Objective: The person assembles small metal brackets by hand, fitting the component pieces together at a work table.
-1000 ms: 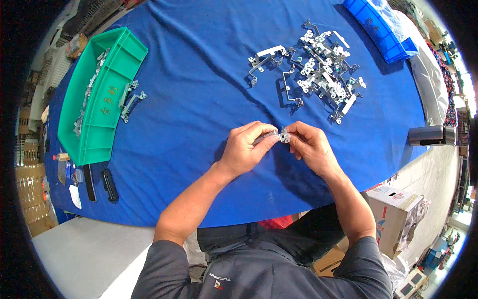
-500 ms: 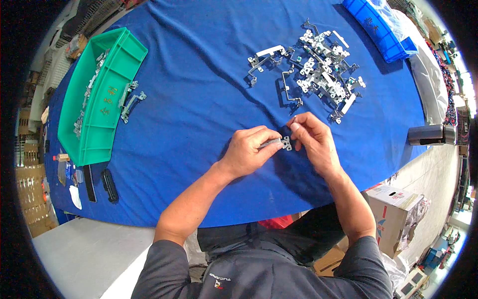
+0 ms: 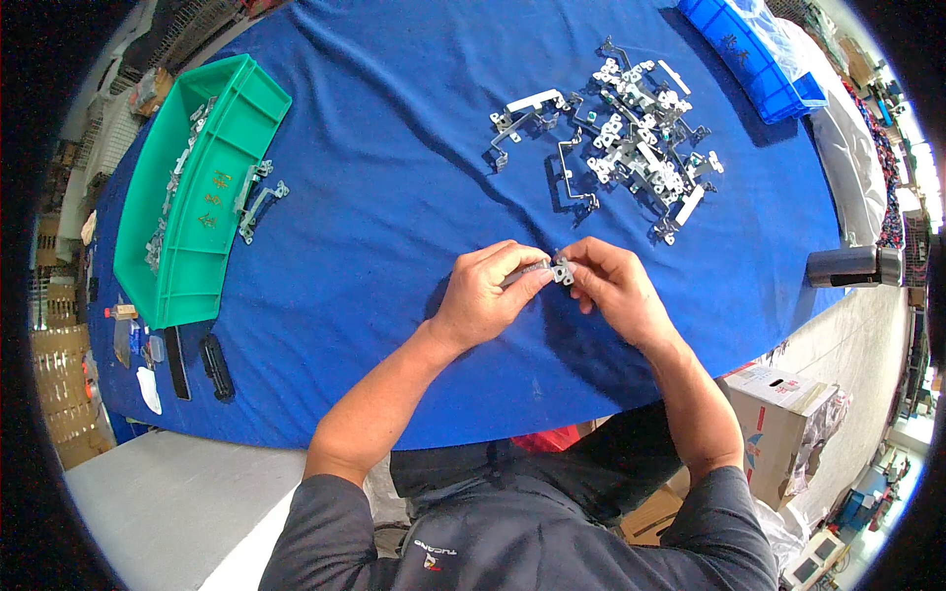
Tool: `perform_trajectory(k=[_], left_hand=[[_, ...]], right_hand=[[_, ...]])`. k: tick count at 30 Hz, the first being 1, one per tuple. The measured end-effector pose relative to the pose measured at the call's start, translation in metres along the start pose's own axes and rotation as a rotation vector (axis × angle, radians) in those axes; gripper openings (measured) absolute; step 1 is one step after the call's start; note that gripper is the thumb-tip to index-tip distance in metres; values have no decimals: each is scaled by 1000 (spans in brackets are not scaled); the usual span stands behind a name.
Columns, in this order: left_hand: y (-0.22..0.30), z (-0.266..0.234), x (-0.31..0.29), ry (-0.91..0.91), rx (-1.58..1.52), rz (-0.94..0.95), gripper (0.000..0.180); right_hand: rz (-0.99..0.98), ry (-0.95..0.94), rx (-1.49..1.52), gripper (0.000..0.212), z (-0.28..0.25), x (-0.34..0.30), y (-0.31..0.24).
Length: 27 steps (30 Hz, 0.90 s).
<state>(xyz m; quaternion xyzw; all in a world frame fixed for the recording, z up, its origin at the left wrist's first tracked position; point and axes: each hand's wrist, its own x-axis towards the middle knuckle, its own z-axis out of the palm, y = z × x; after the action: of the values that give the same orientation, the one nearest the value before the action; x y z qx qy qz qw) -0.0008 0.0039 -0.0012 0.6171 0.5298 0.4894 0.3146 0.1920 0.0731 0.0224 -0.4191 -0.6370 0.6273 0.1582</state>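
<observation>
A small silver metal bracket is held above the blue cloth in front of me. My left hand pinches its long part between thumb and fingers. Fingers and thumb of my right hand close on the bracket's right end, where flat tabs with holes show. Whether a smaller piece sits between the right fingertips is hidden. Beyond my hands, to the right, lies a loose pile of similar metal brackets, a few of them set apart at its left side.
A green plastic bin holding metal parts stands at the left, with a few brackets beside it. At the far right sits a blue bin. A dark metallic box rests by the right table edge. Black tools lie at the lower left.
My right hand has moved down and slightly left, its fingertips now at the bracket's end instead of just above it. The bracket has turned a little in my left hand.
</observation>
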Motion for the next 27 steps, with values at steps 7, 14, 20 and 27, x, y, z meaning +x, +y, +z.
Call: perform_trajectory(k=[7, 14, 20, 27], left_hand=[[-2, 1, -3, -42, -30, -1, 13], [1, 0, -1, -90, -7, 33, 13], [-2, 1, -2, 101, -36, 17, 13], [-2, -1, -3, 179, -90, -69, 12]], right_hand=[[-17, -41, 322, 22, 2, 5, 2], [-102, 93, 195, 20, 1, 5, 9], [-4, 26, -36, 18, 1, 0, -1], [-25, 49, -74, 19, 3, -2, -3]])
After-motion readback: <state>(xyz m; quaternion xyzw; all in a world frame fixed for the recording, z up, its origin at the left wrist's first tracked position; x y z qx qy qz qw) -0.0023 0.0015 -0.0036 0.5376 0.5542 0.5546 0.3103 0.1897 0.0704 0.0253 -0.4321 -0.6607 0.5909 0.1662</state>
